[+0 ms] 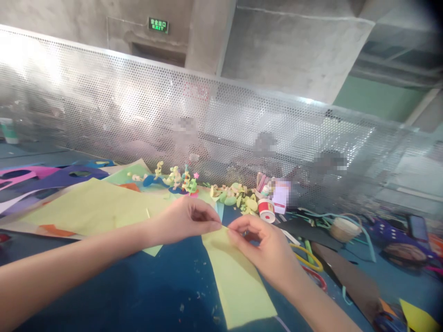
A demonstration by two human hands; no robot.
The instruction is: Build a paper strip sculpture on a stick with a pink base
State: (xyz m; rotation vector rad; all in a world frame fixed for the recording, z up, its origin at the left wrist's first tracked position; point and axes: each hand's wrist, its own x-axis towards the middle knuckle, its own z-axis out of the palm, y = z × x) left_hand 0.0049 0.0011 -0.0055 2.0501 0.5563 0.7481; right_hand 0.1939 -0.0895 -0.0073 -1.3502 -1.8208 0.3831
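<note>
A strip of pale yellow-green felt-like sheet (238,286) hangs from my two hands over the blue table. My left hand (188,216) pinches its top edge between thumb and fingertips. Close beside it, my right hand (259,240) pinches the same edge, the fingertips of both hands nearly touching. The strip's lower end reaches toward the bottom of the view. Behind my left forearm lies a larger yellow-green sheet (93,203) of similar colour.
Small craft figures (187,180) and cut yellow-green pieces (231,196) stand behind my hands, near a red-and-white spool (266,210). Yellow-handled scissors (311,260) lie right of my right hand. A perforated metal screen (155,101) borders the table (155,290) at the back.
</note>
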